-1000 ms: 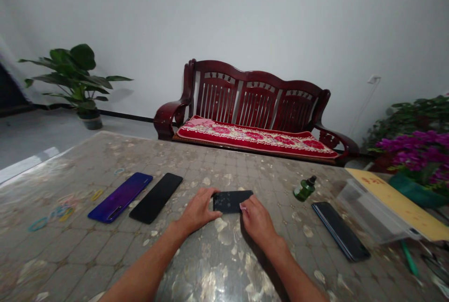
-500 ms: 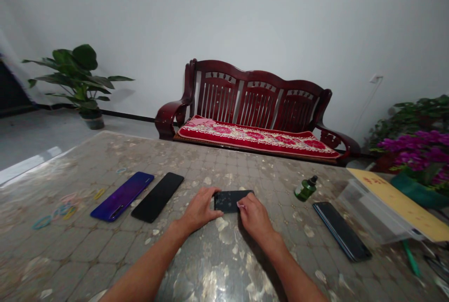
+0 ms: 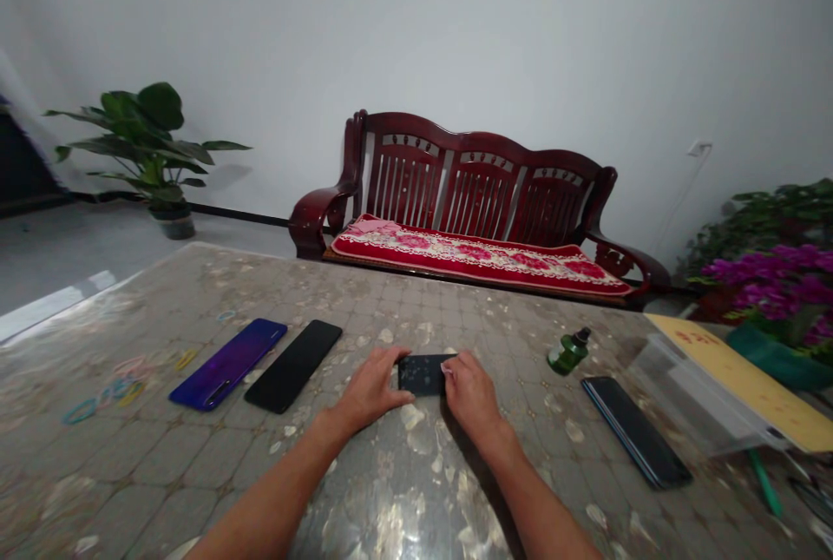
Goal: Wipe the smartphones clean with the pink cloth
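Note:
A small dark phone [image 3: 422, 373] lies flat on the patterned table [image 3: 403, 490] in front of me. My left hand [image 3: 368, 388] grips its left end, fingers curled over the edge. My right hand [image 3: 469, 391] covers its right end, fingers bent down onto it. To the left lie a purple phone [image 3: 227, 362] and a black phone [image 3: 294, 365], side by side. Right of my hands lies another dark phone [image 3: 634, 430], with a small green bottle [image 3: 567, 351] beyond it.
Coloured rubber bands [image 3: 114, 391] are scattered at the table's left. A clear plastic box [image 3: 699, 395] with a yellow sheet stands at the right, green pens beside it. A red wooden bench [image 3: 475, 221], a potted plant [image 3: 147, 152] and purple flowers [image 3: 774, 278] stand beyond the table.
My right hand has slid forward over the small phone's right end, covering more of it. My left hand has stayed on the left end.

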The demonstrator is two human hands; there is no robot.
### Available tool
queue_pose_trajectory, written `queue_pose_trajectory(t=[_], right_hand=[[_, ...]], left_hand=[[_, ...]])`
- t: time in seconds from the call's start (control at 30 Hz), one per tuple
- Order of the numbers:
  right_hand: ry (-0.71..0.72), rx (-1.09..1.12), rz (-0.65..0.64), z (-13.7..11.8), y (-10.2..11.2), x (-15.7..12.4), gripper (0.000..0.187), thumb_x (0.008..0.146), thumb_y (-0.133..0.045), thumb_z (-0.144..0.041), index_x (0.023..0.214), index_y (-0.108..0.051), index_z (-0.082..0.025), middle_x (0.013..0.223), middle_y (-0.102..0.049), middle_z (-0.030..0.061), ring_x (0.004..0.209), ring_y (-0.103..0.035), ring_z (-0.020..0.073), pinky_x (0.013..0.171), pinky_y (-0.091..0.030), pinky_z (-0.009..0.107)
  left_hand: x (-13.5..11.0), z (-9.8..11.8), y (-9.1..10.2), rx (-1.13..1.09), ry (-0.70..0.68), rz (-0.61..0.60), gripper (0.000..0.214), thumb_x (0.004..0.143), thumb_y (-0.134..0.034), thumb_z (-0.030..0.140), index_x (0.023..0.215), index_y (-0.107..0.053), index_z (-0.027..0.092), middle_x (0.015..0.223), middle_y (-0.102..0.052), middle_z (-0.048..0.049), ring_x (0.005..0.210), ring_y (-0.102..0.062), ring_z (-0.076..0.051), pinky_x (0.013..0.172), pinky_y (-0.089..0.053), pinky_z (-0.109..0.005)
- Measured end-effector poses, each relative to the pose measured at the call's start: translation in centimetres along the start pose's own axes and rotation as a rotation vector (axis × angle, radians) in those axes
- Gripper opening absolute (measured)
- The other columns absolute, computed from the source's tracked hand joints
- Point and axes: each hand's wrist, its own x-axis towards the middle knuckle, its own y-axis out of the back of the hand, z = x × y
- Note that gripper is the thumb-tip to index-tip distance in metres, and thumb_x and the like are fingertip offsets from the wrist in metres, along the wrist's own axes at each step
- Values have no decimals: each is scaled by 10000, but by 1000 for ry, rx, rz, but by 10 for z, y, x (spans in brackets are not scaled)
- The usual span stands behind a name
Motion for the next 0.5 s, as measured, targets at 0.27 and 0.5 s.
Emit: queue_pose_trajectory(t=[0.27, 0.5], right_hand=[[211, 71, -41, -26, -11, -3, 231, 898, -503, -110, 938, -708, -211, 954, -628, 57, 940, -584, 179, 823, -430, 246], [-29, -63, 35, 17, 2, 9, 240, 945, -477, -167, 914, -713, -195, 948, -641, 79, 929, -585, 192, 830, -422, 267]], left_hand=[[0, -3, -1, -7, -16, 13, 632, 642, -832, 298, 1217, -588, 210, 1103, -644, -77, 1076, -588, -288, 952, -470, -407], [0, -1, 0, -39, 4, 6, 641, 639, -835, 299, 1224, -589, 211, 1130, -645, -89, 1102, -589, -301, 970, -467, -421]])
